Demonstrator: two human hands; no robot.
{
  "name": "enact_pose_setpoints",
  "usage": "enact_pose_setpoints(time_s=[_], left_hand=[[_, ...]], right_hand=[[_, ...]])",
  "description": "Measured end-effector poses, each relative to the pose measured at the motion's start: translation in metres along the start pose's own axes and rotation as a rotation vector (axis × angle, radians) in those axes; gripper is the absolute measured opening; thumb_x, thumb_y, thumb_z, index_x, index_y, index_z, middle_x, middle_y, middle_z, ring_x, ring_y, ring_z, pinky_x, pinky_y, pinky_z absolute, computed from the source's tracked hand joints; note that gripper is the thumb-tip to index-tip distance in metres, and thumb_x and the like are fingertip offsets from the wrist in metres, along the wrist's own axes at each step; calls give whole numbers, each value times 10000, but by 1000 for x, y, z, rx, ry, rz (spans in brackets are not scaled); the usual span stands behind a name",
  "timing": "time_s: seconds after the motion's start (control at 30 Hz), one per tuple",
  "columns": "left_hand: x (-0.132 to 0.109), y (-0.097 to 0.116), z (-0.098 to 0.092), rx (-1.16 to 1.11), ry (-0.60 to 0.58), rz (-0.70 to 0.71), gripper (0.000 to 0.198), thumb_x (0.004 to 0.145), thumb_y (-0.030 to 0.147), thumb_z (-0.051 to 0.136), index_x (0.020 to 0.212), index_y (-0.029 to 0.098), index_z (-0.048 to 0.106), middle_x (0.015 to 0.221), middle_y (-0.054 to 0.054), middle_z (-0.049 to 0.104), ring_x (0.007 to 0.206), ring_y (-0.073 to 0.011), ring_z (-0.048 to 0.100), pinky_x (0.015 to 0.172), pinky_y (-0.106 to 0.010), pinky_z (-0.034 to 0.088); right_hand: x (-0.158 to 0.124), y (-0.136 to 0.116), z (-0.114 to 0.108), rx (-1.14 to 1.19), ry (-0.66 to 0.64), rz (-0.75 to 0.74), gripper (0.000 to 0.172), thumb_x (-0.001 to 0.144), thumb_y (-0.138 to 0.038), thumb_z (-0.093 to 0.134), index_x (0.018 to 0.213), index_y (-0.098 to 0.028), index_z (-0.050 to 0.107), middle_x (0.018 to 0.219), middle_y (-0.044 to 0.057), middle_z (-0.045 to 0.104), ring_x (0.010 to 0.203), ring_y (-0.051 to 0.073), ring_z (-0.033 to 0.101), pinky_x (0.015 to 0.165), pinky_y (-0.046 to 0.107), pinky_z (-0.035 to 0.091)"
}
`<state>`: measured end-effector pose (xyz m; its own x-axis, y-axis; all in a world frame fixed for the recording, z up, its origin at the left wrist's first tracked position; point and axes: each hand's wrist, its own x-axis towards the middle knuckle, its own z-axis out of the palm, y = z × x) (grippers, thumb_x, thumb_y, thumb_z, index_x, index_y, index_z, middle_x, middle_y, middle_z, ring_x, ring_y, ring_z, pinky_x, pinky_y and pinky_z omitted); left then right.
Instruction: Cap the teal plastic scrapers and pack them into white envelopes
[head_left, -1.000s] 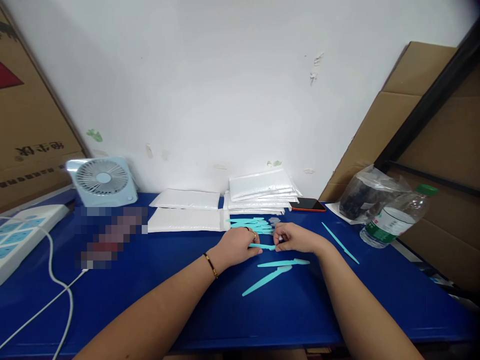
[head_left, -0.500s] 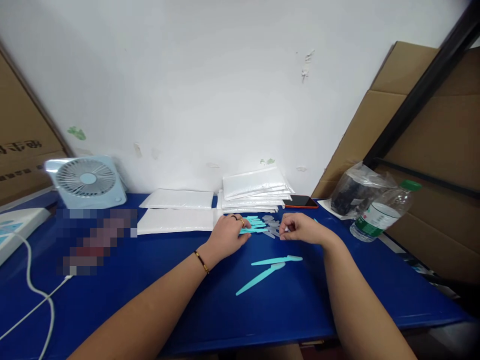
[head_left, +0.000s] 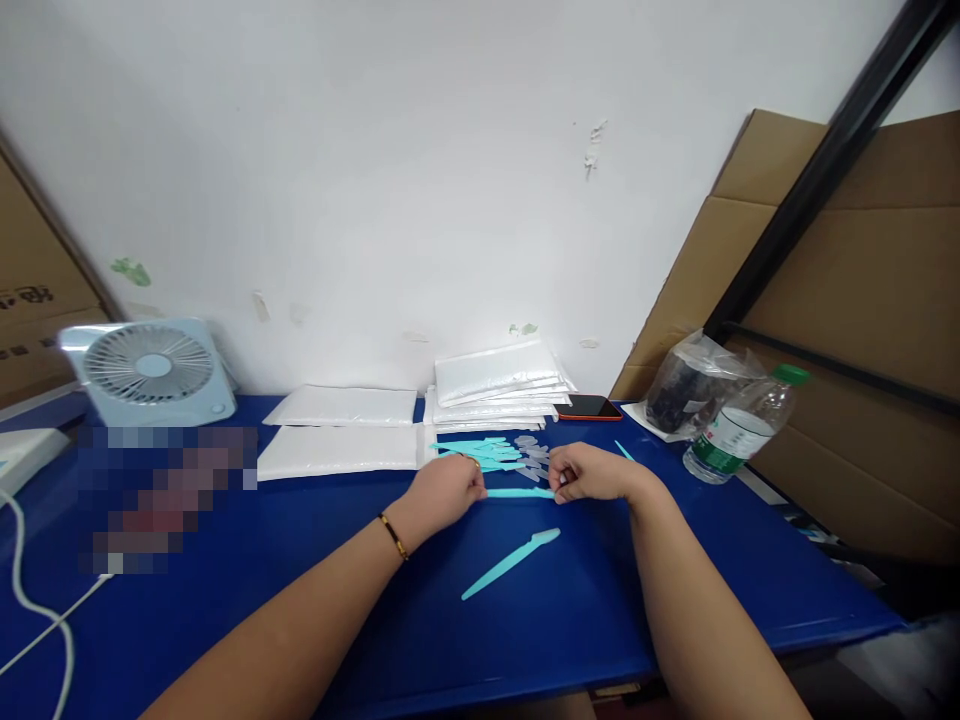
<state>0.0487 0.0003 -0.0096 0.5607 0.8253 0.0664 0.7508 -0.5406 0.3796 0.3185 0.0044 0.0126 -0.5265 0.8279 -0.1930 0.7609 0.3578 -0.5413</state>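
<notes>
My left hand (head_left: pixel 454 485) pinches the handle end of a turquoise eyebrow razor (head_left: pixel 517 493), held level above the blue table. At its other end, my right hand (head_left: pixel 581 472) has thumb and fingers closed on the razor's head, which they mostly hide. A second turquoise razor (head_left: pixel 510 565) lies slanted on the table nearer to me. Just beyond my hands is a loose pile of turquoise razors (head_left: pixel 487 452). Beside that pile, several small clear plastic caps (head_left: pixel 534 456) are scattered close to my right fingers.
White padded mailers (head_left: pixel 495 375) are stacked against the wall, with two more mailers (head_left: pixel 345 447) to the left. A phone (head_left: pixel 589 407), a water bottle (head_left: pixel 739 435) and a bagged dark object (head_left: pixel 675 390) stand right. A fan (head_left: pixel 154 370) and white cable (head_left: pixel 56 620) are left.
My left hand has come off the pile and now grips a razor. One of the two razors in front has left its place. My right hand has come to the held razor's head.
</notes>
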Motion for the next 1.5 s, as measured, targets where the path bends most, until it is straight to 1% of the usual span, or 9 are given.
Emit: enact_pose_setpoints(time_s=[0.13,0.23,0.47,0.7,0.9,1.1,1.33,1.43,1.5], left_hand=[[4,-21,-16,52,108,-124,121,788,272,529,769,191,617,820,-23,656,735,-163,587,603,-251,380],[-1,-13,-19,16,178,-109,211,748,373,590,878,206,595,884,-19,641,801,-176,584,647,-255,400],[-29,44,6,-32,-93,149,292,675,482,640,813,227,614,848,0,627,733,-165,577,586,-248,389],[-12,27,12,-36,-44,34,140,781,334,546,761,213,612,771,-2,644,707,-157,571,584,-246,374],[-3,11,0,-123,-19,-4,159,776,334,546,741,194,613,727,-13,647,665,-151,559,565,-242,357],[-3,13,0,-171,-18,6,184,786,367,532,769,204,615,726,-4,643,660,-151,556,567,-241,368],[-4,9,-1,-128,-44,13,214,801,385,508,792,196,609,772,-17,642,716,-160,578,612,-252,407],[-3,10,3,-12,90,101,370,793,496,509,1009,210,595,1063,-59,616,996,-218,547,828,-311,412],[1,9,7,88,194,127,578,796,592,449,1230,212,484,1334,-94,446,1242,-276,365,999,-393,299]], right_hand=[[6,8,-1,6,338,48,166,672,-318,653,742,-167,669,761,27,583,638,132,512,569,234,386],[11,11,-2,-33,467,61,201,663,-336,669,782,-174,681,770,30,584,645,138,519,581,244,388],[-1,-1,-6,10,323,-23,199,720,-349,628,754,-168,703,737,32,618,636,132,537,565,234,389],[0,-25,6,273,-168,-32,340,639,-408,705,868,-156,703,626,5,626,525,112,551,502,208,398],[4,-21,5,277,7,-26,243,720,-369,631,760,-134,678,642,19,621,509,100,555,515,212,433],[8,-23,10,400,-33,-62,337,666,-423,686,843,-136,674,621,20,627,562,132,594,548,238,479],[11,10,4,357,203,41,368,669,-455,666,804,-114,670,634,36,631,528,121,566,520,233,451],[15,16,3,244,323,72,324,701,-409,634,855,-127,677,621,27,626,519,120,551,514,229,425],[16,16,4,158,380,80,275,729,-363,595,863,-138,681,587,16,612,510,121,542,513,229,408]])
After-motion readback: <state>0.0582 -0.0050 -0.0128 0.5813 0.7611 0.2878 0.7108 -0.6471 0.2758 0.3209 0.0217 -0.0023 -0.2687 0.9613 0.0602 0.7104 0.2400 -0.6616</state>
